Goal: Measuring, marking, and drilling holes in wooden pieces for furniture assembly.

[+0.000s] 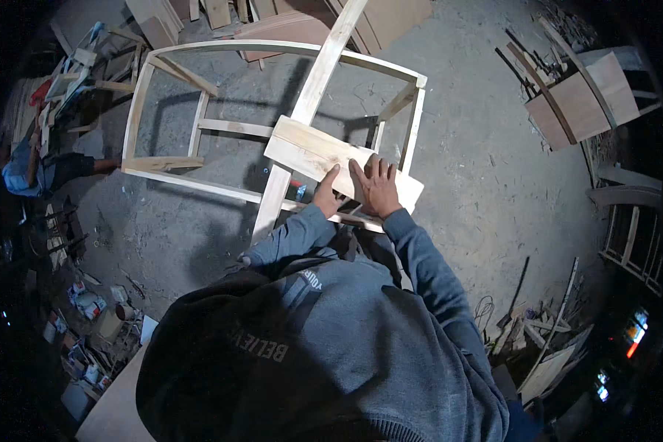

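A short, wide wooden board [306,149] lies slantwise over a long narrow plank [324,70], which spans a wooden frame [199,186] with curved rails. My left hand [326,195] grips the board's near edge, its thumb on top and its other fingers mostly hidden. To its right, my right hand [380,190] rests on the board's face near the right end, fingers spread and slightly bent. A small red and blue object [299,190] shows just beyond the left hand, below the board; its kind is unclear.
Plywood sheets [295,31] lie beyond the frame. Another person [33,169] is at the far left beside stacked wooden pieces. Boards and panels [582,99] stand at the right. Containers and clutter [88,302] cover the lower left floor; scrap wood [541,331] lies lower right.
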`<move>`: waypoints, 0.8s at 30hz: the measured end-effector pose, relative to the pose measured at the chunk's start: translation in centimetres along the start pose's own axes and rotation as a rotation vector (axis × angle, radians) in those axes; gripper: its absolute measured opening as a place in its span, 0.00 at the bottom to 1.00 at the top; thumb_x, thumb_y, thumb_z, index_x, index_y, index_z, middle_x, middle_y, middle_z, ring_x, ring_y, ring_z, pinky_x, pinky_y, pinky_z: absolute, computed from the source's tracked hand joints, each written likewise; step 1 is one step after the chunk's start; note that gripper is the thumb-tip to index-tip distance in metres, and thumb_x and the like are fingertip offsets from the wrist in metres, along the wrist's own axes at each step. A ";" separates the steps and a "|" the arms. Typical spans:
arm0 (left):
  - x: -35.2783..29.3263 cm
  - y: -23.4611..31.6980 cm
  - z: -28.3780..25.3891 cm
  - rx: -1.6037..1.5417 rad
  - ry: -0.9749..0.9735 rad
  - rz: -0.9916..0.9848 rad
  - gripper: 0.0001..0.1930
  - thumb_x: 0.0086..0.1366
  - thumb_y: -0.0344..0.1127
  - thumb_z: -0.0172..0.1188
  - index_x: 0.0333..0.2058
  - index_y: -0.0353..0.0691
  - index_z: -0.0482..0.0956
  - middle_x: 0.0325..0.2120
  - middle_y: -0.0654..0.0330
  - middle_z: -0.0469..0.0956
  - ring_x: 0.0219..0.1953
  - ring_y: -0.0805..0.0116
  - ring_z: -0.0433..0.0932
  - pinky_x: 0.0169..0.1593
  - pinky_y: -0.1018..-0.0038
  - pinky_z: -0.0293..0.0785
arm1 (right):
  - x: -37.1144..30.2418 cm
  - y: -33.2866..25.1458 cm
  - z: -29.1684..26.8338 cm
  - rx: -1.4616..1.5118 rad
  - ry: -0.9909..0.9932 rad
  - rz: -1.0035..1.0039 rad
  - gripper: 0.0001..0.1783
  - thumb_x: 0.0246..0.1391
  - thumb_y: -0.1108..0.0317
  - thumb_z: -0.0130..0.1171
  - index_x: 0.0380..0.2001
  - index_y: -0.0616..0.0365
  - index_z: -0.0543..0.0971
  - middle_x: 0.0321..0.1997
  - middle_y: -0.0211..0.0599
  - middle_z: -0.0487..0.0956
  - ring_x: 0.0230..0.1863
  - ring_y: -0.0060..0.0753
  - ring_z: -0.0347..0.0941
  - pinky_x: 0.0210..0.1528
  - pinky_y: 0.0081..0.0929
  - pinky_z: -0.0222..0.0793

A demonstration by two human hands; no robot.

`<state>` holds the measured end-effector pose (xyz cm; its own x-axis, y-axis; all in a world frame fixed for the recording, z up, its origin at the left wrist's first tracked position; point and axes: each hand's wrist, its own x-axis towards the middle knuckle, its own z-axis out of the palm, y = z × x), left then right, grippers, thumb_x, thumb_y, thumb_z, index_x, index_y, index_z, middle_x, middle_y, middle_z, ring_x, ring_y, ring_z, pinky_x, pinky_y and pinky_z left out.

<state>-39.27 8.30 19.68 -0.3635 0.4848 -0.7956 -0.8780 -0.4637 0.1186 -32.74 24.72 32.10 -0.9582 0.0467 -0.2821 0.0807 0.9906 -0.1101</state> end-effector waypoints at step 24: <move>2.1 23.0 -7.4 1.093 0.057 0.745 0.29 0.65 0.31 0.72 0.64 0.37 0.76 0.53 0.50 0.83 0.54 0.65 0.81 0.58 0.69 0.79 | -39.6 16.1 -27.3 0.470 1.321 0.041 0.20 0.66 0.62 0.57 0.57 0.57 0.77 0.47 0.44 0.83 0.43 0.36 0.83 0.49 0.33 0.80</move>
<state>-57.95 -6.84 16.40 -0.8750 0.3321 -0.3522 -0.2820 0.2418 0.9285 -0.99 42.37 67.53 -0.4789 0.4190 0.7714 -0.0542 0.8629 -0.5024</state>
